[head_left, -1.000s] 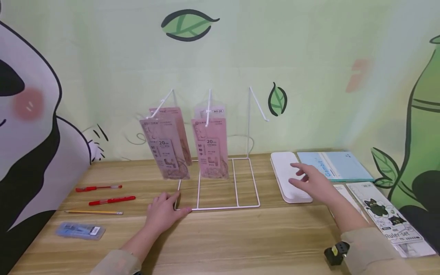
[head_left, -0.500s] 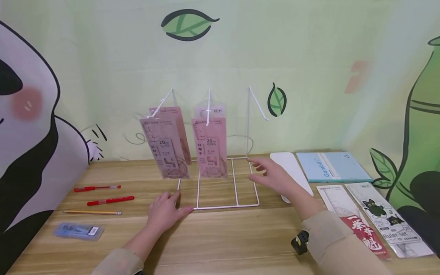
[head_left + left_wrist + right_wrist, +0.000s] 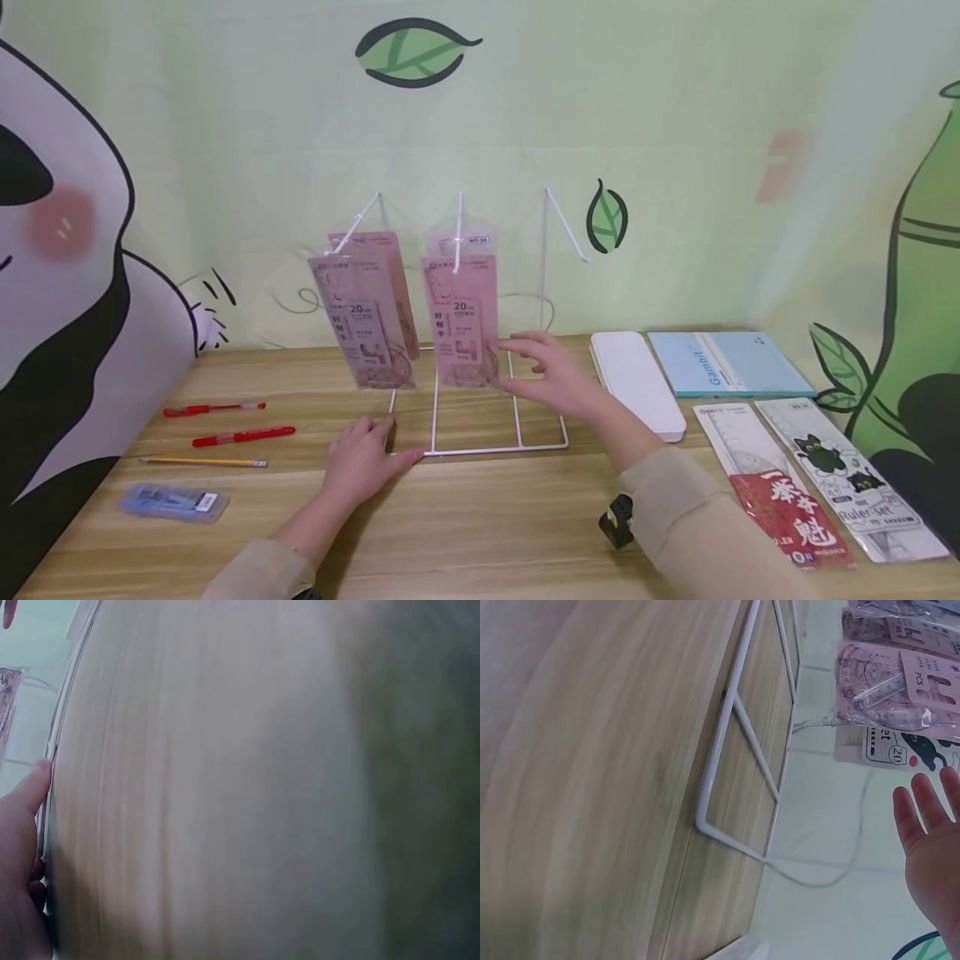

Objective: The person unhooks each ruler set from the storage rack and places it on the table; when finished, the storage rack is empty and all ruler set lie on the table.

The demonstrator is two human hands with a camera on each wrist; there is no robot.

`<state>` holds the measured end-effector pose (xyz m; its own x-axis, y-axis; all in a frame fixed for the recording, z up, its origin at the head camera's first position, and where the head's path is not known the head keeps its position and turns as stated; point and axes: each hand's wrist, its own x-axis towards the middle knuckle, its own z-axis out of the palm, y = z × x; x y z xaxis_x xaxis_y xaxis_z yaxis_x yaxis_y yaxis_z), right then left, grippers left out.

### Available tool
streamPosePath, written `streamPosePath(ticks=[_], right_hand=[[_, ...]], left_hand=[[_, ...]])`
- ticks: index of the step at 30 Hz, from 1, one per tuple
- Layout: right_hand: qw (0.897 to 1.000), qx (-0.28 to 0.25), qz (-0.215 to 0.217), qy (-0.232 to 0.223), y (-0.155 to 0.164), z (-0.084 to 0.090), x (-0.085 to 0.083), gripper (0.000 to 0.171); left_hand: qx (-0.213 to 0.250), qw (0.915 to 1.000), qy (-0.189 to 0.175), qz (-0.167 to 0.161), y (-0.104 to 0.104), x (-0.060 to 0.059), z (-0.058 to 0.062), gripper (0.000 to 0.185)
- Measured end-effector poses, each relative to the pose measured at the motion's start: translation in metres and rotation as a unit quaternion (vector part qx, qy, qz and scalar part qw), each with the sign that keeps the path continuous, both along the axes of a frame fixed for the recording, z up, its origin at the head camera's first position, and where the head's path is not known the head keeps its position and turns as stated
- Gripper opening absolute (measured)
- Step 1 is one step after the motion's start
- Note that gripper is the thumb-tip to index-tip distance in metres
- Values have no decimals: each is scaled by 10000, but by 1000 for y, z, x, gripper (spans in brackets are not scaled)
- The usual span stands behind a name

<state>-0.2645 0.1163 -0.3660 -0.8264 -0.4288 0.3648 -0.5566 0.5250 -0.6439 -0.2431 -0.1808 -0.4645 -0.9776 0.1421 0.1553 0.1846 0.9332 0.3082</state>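
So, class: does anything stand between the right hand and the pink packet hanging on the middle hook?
Nothing visible does. The right hand, fingers spread, is right beside the pink packet, with only open air between them.

Right hand (image 3: 551, 379) (open) beside pink packet (image 3: 461, 321)

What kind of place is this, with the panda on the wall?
Probably a small stationery display: a white wire rack with pink ruler packs hanging from its hooks, red pens and a notebook on a wooden table.
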Motion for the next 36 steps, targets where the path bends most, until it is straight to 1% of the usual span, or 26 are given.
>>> streamPosePath(ticks=[5, 11, 16, 20, 23, 29, 31, 32, 36], right_hand=[[9999, -84, 107, -101, -11, 4, -4, 52], [9995, 128, 162, -237, -23, 8, -7, 53], [9996, 128, 49, -255, -29, 12, -7, 53], [9995, -128, -38, -288, -30, 12, -6, 49], [9987, -454, -76, -236, -26, 11, -4, 46], [9928, -1167, -236, -99, -11, 8, 3, 41], [9908, -1316, -311, -32, -7, 9, 5, 39], [9896, -1389, -362, -20, -6, 9, 6, 39], [9845, -1482, -943, 18, -5, 12, 10, 38]], left_hand=[[37, 10000, 52, -20, -1, 0, -1, 84], [134, 9999, 11, -25, -3, 1, -1, 83], [155, 9999, 15, -34, -3, 1, -2, 84], [213, 9997, 71, -39, -4, 1, -2, 83], [242, 9996, 145, -45, -4, 1, -4, 82], [297, 9993, 194, -69, -4, 1, -5, 80], [294, 9993, 217, -88, -4, 0, -4, 79], [294, 9993, 222, -98, -4, 0, -4, 79], [266, 9993, 252, -119, -3, -2, -4, 78]])
